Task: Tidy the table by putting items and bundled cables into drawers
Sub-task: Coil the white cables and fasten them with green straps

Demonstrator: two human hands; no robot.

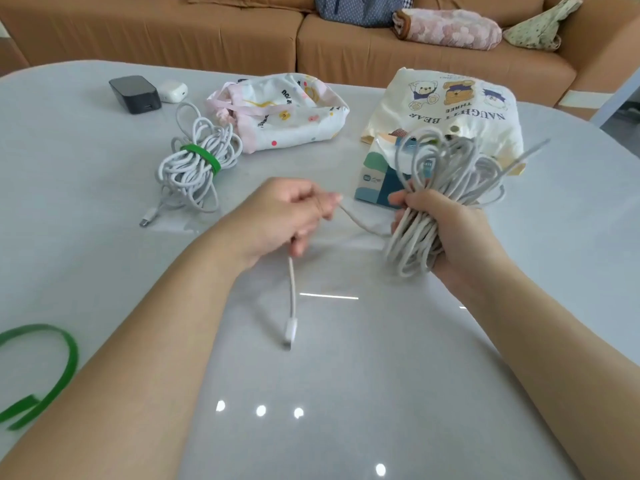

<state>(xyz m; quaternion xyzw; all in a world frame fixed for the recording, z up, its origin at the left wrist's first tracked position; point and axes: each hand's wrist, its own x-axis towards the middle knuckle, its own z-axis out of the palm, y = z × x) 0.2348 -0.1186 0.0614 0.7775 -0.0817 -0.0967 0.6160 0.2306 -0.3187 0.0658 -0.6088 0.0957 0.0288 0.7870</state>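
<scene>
1. Head view: the right hand [446, 230] is held above the counter [346, 393]. Its fingers are curled tight round the middle of a cable coil [450, 168], whose white loops fan out above the fist and hang below it
2. The left hand [284, 216] pinches the coil's free end between thumb and fingertips, and a short strand sags across from there to the right hand
3. Below the left hand the cable's tail hangs down and ends in a white plug [290, 336]. The plug seems to hover just above the glossy counter, though contact is hard to judge
4. Further back on the left lies a second cable bundle [194, 174], cinched round its middle by a green band [201, 159]. Its connector rests on the counter on the near side
5. A loose green strap [52, 368] lies curled at the near left edge
6. Behind the bundle a black charger [135, 93] and a small white case [173, 91] sit just beside each other
7. A patterned pouch [280, 112] lies at the middle back and a bear-print tote bag [450, 105] at the back right. A blue-and-white box [375, 185] lies just in front of the bag, partly hidden by the coil
8. A brown sofa [242, 36] stands beyond the counter
</scene>
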